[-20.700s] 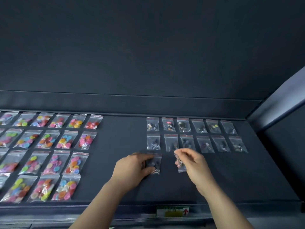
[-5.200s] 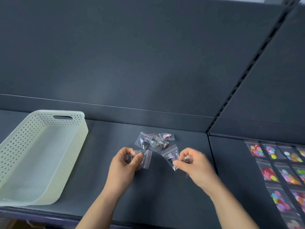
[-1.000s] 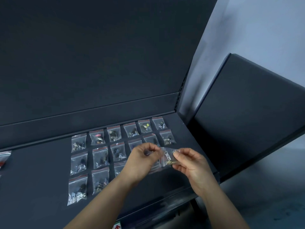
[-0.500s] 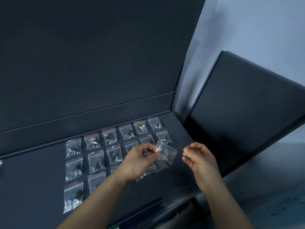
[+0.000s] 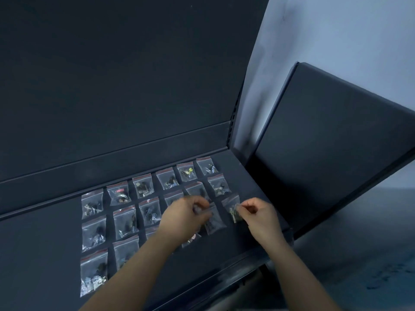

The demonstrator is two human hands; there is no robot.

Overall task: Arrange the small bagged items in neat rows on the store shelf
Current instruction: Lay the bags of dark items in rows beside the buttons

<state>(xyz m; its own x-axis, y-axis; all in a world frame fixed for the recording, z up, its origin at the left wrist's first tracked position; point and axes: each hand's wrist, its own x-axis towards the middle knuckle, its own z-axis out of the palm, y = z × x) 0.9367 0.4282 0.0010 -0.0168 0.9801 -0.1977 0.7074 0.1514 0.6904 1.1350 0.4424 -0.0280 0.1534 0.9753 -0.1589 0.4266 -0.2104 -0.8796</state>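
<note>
**Right hand nearest the open slot**

Our right hand [image 5: 260, 217] pinches a small bag [image 5: 232, 208] at centre right, just below the second row's end bag [image 5: 219, 187], long axis pointing up the shelf [image 5: 45, 243]. Our left hand [image 5: 186, 217] (blurred) curls on spare bags [image 5: 213, 219], just left.

This looks like a shop aisle. A dark metal shelf [image 5: 45, 243] of the retail display kind has a raised front lip and meets a tall, plain back panel [image 5: 112, 75] of the same colour. A slotted upright [image 5: 232, 122] for adjustable brackets runs up the right end of that panel. Small clear bags [image 5: 125, 222] with red seal strips lie on the shelf like stock, in 3 rows, 6 in the back row. To the right stand a dark end panel [image 5: 336, 142], a pale wall [image 5: 336, 30] and a grey floor [image 5: 370, 243].
</note>
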